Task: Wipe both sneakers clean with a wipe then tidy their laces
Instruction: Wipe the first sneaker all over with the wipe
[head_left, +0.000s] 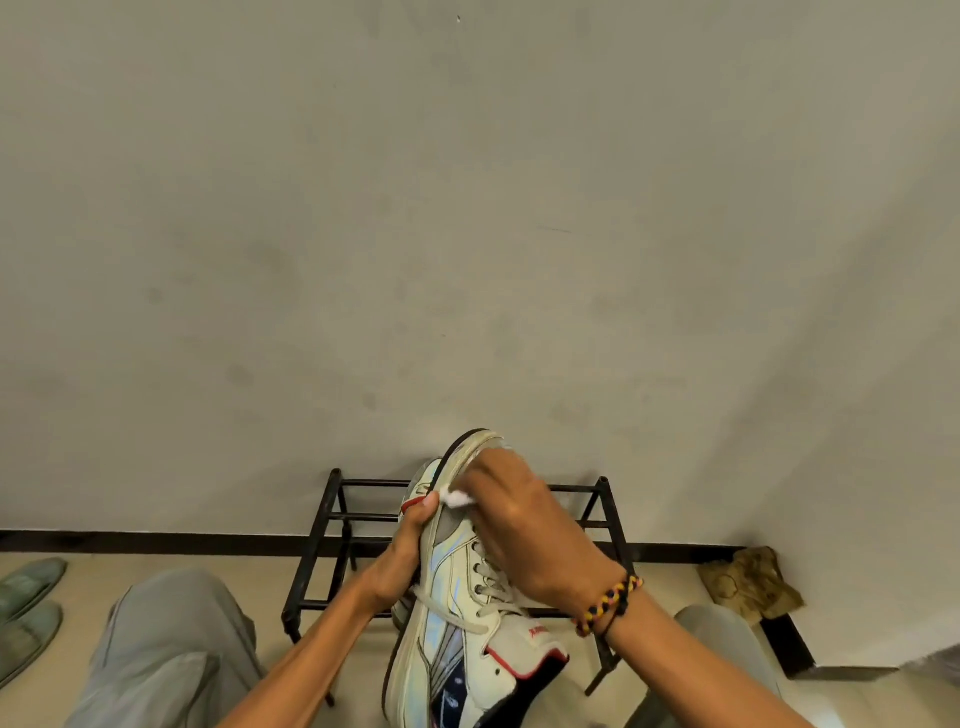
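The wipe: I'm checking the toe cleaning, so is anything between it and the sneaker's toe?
Nothing visible. The right hand presses the wipe straight onto the sneaker near its toe, while the left hand grips the sneaker's side, clear of that spot.

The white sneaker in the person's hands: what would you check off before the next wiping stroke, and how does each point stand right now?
1. White leather sneaker with red trim steadied: ok, the left hand grips its side.
2. Small white wipe in hand: ok, the right hand holds it at the toe.
3. Wipe touching the shoe: ok, near the toe's sole edge.
4. Beige laces tidied: not ok, an end hangs loose.
5. Second sneaker cleaned: cannot tell, mostly hidden behind the first.
6. Wipe still clean enough: cannot tell.
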